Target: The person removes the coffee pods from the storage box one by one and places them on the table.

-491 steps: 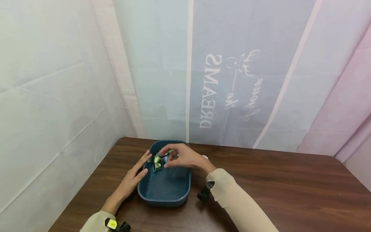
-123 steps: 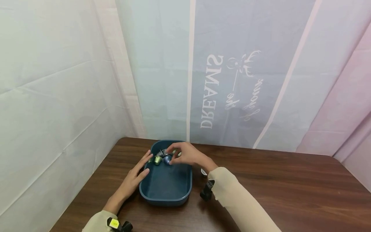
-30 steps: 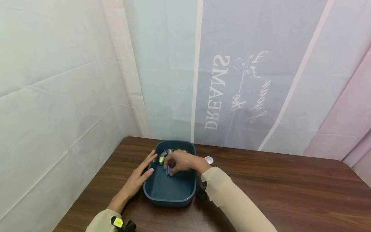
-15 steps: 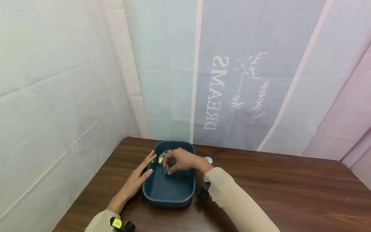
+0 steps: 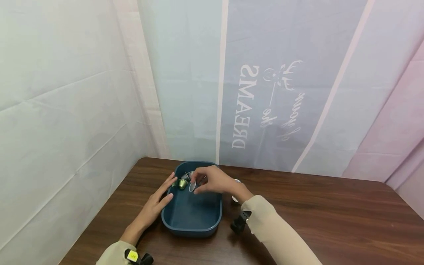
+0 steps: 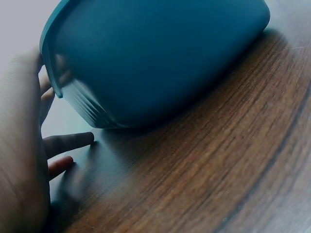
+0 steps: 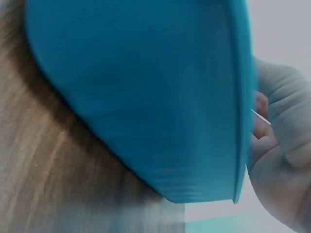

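A blue bin (image 5: 192, 232) stands on the table with several coffee capsules inside, grouped at its far left. One shiny green capsule (image 5: 183, 184) lies beside darker and silvery ones. My right hand (image 5: 215, 179) is over the bin and pinches a coffee capsule (image 5: 192, 186), its round pale lid facing left. The capsule's body is mostly hidden by the fingers. My left hand (image 5: 154, 204) rests along the bin's left rim, fingers extended. In the left wrist view that hand (image 6: 22, 141) lies against the bin's outer side. The bin's wall hides most of the right fingers (image 7: 260, 116) in the right wrist view.
White round pieces (image 5: 235, 199) lie on the brown wooden table (image 5: 318, 213) to the right of the bin, partly covered by my right wrist. A printed curtain (image 5: 265, 92) hangs behind the table, and a white cloth (image 5: 73, 129) hangs at the left.
Over the last second my right hand has lifted the pinched capsule slightly, its lid turning more into view. A green capsule near the bin's middle 16 seconds ago is gone from there. My left hand stays put.
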